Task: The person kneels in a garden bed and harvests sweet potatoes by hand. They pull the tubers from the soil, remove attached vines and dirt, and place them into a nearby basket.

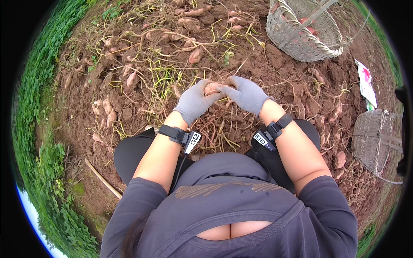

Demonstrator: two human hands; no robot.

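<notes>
Both my hands wear grey gloves and meet in front of me over the dug soil. Between them is a reddish-brown sweet potato (211,89), partly covered by the fingers. My left hand (195,101) is closed round its left side. From the right, my right hand (248,95) grips it, with the thumb laid across toward the left hand. Beneath the hands lie pale roots and yellow-green stems (165,79) on the brown earth. A loose sweet potato (195,55) rests on the soil just beyond my hands.
A woven basket (297,47) with reddish tubers inside stands at the far right. Another basket (372,137) is at the right edge, below a white and pink bag (365,84). More sweet potatoes (109,109) lie at left, near a stick (103,178). Green plants (43,129) border the left.
</notes>
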